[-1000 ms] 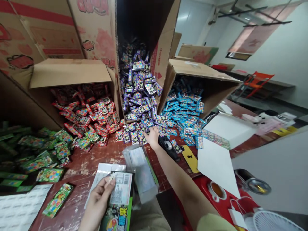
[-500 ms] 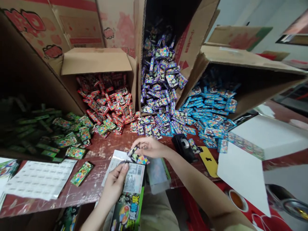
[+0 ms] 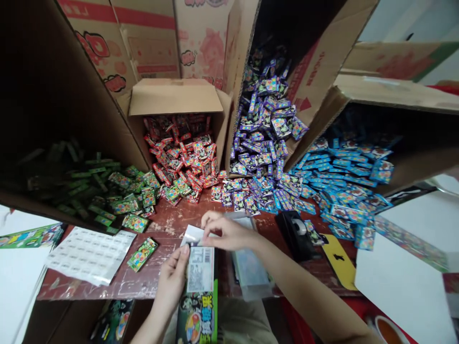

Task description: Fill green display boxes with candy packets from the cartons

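Observation:
My left hand (image 3: 172, 279) grips a green display box (image 3: 198, 306) by its top left side, near a white barcode label. My right hand (image 3: 225, 232) is curled over the open top flap (image 3: 191, 235) of that box, fingers pinched together; what they hold is hidden. Both hands meet at the box's mouth, at the near edge of the worn red table (image 3: 167, 224). Just beyond my right hand lie purple candy packets (image 3: 239, 199).
Tipped cardboard boxes spill candy packets onto the table: green (image 3: 122, 200) at left, red (image 3: 182, 162), purple (image 3: 265, 124), blue (image 3: 340, 177) at right. A sticker sheet (image 3: 89, 253) and one green packet (image 3: 142, 253) lie left. A tape dispenser (image 3: 296, 234), yellow card (image 3: 339, 260) and white board (image 3: 401, 282) lie right.
My right hand reached into the purple pile, brought a packet back, and now sits at the box's open top. The view swung left and down.

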The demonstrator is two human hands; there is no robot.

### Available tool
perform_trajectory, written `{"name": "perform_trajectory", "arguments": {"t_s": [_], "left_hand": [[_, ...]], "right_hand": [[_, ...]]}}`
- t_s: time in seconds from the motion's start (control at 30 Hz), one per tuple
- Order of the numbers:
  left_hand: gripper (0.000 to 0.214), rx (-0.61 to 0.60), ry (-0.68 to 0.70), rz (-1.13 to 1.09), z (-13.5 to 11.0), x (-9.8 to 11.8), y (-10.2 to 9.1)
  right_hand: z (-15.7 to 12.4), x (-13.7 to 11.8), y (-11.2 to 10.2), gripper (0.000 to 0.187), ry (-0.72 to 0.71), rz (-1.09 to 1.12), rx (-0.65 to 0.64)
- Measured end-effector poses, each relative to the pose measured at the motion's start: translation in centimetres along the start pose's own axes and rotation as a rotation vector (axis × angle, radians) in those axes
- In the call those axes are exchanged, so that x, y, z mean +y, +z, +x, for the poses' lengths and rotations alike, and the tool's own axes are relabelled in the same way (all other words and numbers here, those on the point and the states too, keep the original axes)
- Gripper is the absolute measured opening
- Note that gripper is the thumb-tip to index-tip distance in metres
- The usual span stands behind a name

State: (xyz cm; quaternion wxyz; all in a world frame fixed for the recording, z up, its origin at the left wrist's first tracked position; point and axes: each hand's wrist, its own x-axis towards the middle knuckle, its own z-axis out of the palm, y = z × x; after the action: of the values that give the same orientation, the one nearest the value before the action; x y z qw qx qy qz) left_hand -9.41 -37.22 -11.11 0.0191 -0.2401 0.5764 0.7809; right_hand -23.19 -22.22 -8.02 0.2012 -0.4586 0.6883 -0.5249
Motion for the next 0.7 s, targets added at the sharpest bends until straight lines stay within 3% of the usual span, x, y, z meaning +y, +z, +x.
{"name": "perform_trajectory", "arguments": {"t_s": [0.07,0.23,0.3,0.37,0.47,0.6,0.7], "left_hand": [[0.044,0.043,-0.003,-0.01,0.0,0.0,-0.9],[0.041,0.132,0.028,-0.014,-0.2,0.2,-1.9],[0.042,0.131,0.034,-0.018,-0.2,0.4,-2.2],[0.042,0.115,0.028,-0.026,0.1,0.5,-2.5],[0.043,0.125,0.013,-0.04,0.7,0.4,-3.0],[0.043,0.066,-0.006,-0.05,1.4,-0.1,-3.4],[0.042,0.007,0.003,-0.017,1.4,-0.3,-3.1]], "right_hand": [[1.3,1.4,0.7,0.019,-0.008,0.036,0.042],[8.2,6.0,-0.3,0.018,0.252,0.005,0.692],[10.4,7.5,-1.3,0.021,0.278,0.019,0.797],[11.2,8.2,-2.0,0.02,0.274,0.07,0.795],[9.3,7.9,-2.4,0.024,0.28,0.186,0.752],[4.1,5.0,-2.2,0.042,0.245,0.491,0.596],[1.7,2.1,-2.0,0.04,0.241,0.607,0.6]]}}
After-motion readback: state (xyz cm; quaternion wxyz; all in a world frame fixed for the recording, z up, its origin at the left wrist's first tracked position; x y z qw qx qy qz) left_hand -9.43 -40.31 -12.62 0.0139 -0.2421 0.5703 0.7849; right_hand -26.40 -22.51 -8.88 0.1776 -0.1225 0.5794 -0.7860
